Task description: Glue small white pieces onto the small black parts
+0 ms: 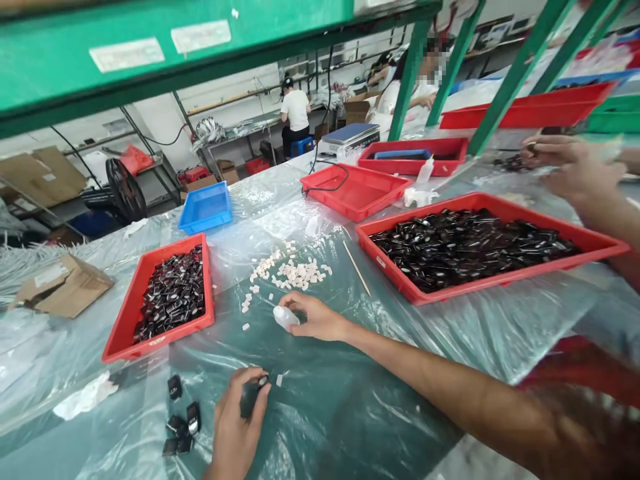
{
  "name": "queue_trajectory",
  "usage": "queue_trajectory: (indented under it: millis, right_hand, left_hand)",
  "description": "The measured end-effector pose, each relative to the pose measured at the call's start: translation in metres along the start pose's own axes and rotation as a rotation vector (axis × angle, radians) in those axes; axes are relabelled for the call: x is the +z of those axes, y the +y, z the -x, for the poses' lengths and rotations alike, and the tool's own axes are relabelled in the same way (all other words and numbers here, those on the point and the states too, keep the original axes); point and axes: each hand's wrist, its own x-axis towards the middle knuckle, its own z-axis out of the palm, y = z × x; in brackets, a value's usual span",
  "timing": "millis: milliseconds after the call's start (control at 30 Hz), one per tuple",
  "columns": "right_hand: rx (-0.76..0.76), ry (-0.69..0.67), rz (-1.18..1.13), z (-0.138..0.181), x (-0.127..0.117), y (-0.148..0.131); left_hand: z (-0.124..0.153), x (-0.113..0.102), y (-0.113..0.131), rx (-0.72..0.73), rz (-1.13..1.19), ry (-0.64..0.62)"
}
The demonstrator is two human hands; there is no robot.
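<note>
My left hand [235, 420] is low at the front, fingers pinched round a small black part [262, 382] on the plastic-covered table [350, 413]. Several more black parts [183, 417] lie just left of it, and a tiny white piece [279, 379] sits beside the pinched part. My right hand [315, 318] reaches across the table and is closed on a small white bottle [285, 317]. A scatter of small white pieces [293, 271] lies just beyond it.
A red tray of black parts [167, 297] sits at left, a larger one [493, 243] at right. A thin wooden stick [357, 268] lies between. Another person's hands [565, 167] work at far right. A blue bin [206, 208], red trays and a scale stand further back.
</note>
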Motion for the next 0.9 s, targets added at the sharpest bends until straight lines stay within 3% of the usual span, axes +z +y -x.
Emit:
queue_trajectory:
  millis: [233, 433, 567, 733, 900]
  right_hand:
    - [-0.012, -0.081, -0.019, -0.013, -0.035, 0.0]
    - [0.061, 0.209, 0.024, -0.031, -0.078, 0.025]
    - [0.067, 0.328, 0.151, -0.031, -0.086, 0.033]
    - [0.009, 0.162, 0.235, -0.02, -0.068, 0.019]
    - [-0.048, -0.089, 0.23, -0.007, -0.052, 0.009]
  left_hand:
    - [0.0, 0.005, 0.006, 0.003, 0.062, 0.03]
    - [-0.001, 0.001, 0.006, -0.031, 0.048, 0.01]
    - [-0.006, -0.004, 0.008, 0.06, -0.008, -0.013]
    - [-0.009, -0.01, 0.015, 0.095, -0.018, -0.007]
    - [-0.006, -0.013, 0.012, 0.058, -0.002, -0.102]
